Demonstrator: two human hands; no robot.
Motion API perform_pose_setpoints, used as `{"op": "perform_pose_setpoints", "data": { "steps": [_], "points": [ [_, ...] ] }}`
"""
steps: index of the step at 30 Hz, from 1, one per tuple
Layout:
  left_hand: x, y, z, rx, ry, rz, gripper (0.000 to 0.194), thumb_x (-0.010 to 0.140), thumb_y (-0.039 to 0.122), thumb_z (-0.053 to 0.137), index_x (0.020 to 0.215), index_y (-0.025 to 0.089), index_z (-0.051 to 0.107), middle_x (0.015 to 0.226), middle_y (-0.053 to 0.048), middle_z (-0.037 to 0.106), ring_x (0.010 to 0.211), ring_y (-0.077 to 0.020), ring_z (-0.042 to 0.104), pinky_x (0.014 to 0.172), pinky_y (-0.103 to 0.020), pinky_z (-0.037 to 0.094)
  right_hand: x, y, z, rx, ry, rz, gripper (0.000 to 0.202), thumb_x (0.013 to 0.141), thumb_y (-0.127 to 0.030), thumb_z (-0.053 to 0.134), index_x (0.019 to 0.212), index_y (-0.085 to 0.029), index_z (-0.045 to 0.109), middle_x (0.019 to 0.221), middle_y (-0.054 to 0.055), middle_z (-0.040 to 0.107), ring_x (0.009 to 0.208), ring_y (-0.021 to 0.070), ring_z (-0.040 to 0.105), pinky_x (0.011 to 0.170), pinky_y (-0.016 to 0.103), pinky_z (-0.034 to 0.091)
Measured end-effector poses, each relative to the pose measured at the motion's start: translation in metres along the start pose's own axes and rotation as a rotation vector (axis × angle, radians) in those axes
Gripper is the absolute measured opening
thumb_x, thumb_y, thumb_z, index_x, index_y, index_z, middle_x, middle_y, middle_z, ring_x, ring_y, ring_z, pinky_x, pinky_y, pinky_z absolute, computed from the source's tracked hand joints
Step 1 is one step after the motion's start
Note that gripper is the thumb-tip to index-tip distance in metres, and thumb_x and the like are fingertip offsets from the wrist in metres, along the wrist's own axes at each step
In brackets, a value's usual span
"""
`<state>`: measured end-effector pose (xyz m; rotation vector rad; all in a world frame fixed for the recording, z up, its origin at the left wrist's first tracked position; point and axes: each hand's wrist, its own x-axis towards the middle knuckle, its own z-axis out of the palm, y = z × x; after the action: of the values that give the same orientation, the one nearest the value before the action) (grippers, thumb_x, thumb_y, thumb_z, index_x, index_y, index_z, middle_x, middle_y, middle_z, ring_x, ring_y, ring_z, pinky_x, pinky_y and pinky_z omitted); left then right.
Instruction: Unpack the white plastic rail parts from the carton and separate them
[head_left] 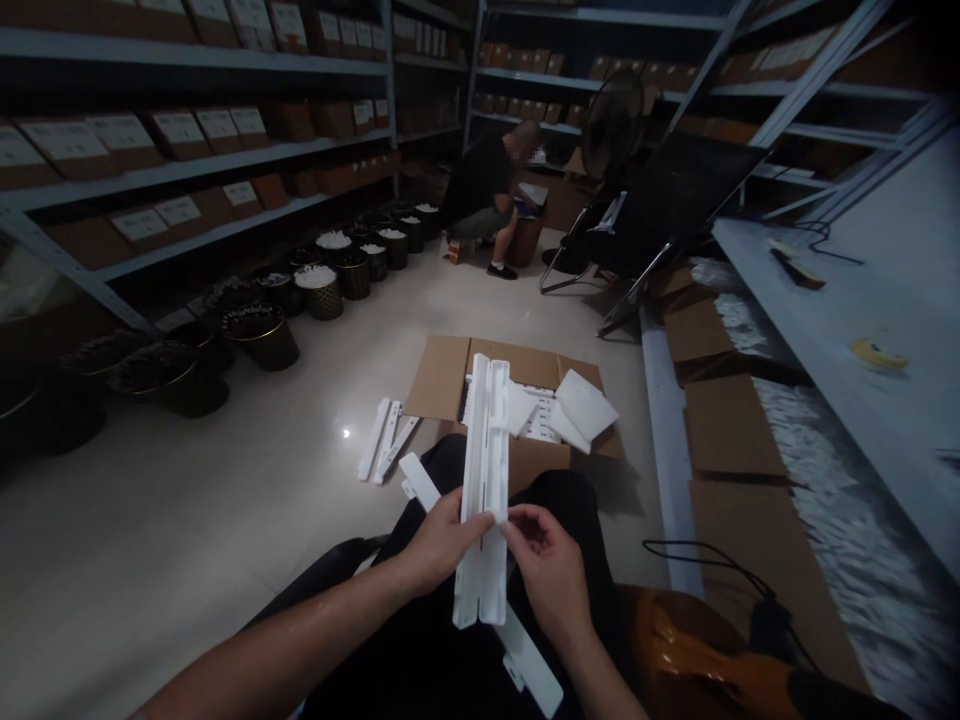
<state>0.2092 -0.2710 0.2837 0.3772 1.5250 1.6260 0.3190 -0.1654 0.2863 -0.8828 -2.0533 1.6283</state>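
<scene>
A long white plastic case (496, 465), lying open lengthwise in two trough-like halves, stands out in front of me above my lap. My left hand (439, 545) grips it from the left, its thumb laid across the trough. At the case's right edge, my right hand (551, 570) has thumb and fingers pinched together against the rim; whether anything small is between them is hidden. Under the case, another white plastic strip (534, 665) with small tabs lies slantwise over my legs. Beyond my knees stands an open cardboard box (439, 378) with white pieces inside.
White foam sheets (589, 405) rest on the box's right flap. Several white strips (386, 440) lie on the floor to its left. Filled dark buckets (319, 290) line the left shelving. A person (487, 190) crouches ahead, near a folding chair (667, 200). A worktable (847, 300) runs along the right.
</scene>
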Motion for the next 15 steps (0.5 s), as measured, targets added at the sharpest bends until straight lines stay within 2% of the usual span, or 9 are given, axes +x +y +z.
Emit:
{"op": "perform_pose_setpoints", "data": {
  "steps": [9,15],
  "points": [
    [-0.001,0.005,0.002,0.037,0.035,0.049,0.027,0.076,0.031,0.062,0.096,0.014,0.062,0.090,-0.006,0.065,0.084,-0.0203,0.057,0.075,-0.030,0.046,-0.003,-0.010,0.002,-0.080,0.052,-0.103,0.022,0.084,-0.034,0.056,0.100,-0.021,0.065,0.095,0.004,0.062,0.087,0.0174,0.059,0.075,0.027,0.047],
    [-0.002,0.006,0.002,0.025,0.017,0.058,0.029,0.076,0.031,0.061,0.100,0.013,0.062,0.093,-0.007,0.065,0.088,-0.0219,0.058,0.077,-0.032,0.046,-0.003,-0.008,0.005,-0.077,0.086,-0.080,0.023,0.084,-0.034,0.056,0.101,-0.021,0.065,0.096,0.005,0.063,0.088,0.0181,0.059,0.077,0.028,0.047]
  ]
}}
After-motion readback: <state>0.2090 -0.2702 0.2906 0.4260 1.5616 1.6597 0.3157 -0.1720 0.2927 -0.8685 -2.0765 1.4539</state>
